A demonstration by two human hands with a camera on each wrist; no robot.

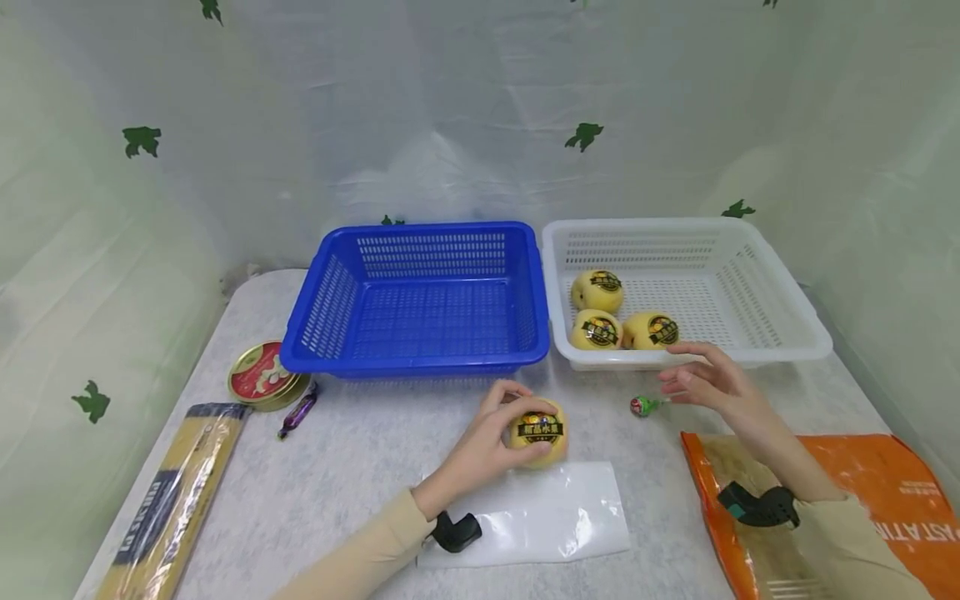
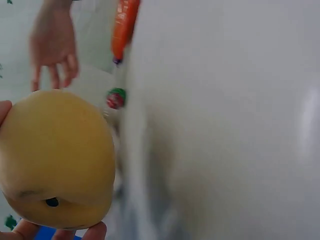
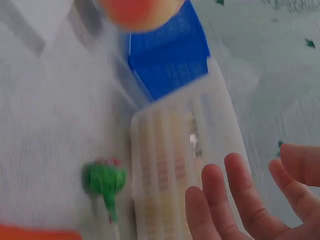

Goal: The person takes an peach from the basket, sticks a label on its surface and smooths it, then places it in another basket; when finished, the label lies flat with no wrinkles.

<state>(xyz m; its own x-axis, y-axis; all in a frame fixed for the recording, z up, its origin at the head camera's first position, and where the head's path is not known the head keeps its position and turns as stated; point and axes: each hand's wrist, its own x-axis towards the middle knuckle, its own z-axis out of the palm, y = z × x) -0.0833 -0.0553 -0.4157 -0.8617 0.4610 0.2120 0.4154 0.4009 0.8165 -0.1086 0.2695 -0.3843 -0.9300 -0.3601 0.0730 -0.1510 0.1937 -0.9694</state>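
Note:
My left hand (image 1: 483, 442) grips a yellow peach (image 1: 542, 430) with a black-and-gold label, thumb on the near side and fingers over the far side. The peach is just above or on the far edge of a white plastic sheet (image 1: 555, 521); which of the two I cannot tell. Close up in the left wrist view, the stem hollow of the peach (image 2: 57, 155) shows. My right hand (image 1: 720, 387) hovers by the front rim of the white basket (image 1: 787, 346), fingers loosely spread and holding nothing. A green-and-red lollipop (image 1: 642, 406) lies just left of it.
Three labelled peaches (image 1: 597, 292) lie at the left of the white basket. A blue basket (image 1: 420, 364) stands beside it. On the left are a round tin (image 1: 262, 375), a purple-wrapped candy (image 1: 298, 414) and a pasta pack (image 1: 172, 500); an orange bag (image 1: 855, 458) lies under my right forearm.

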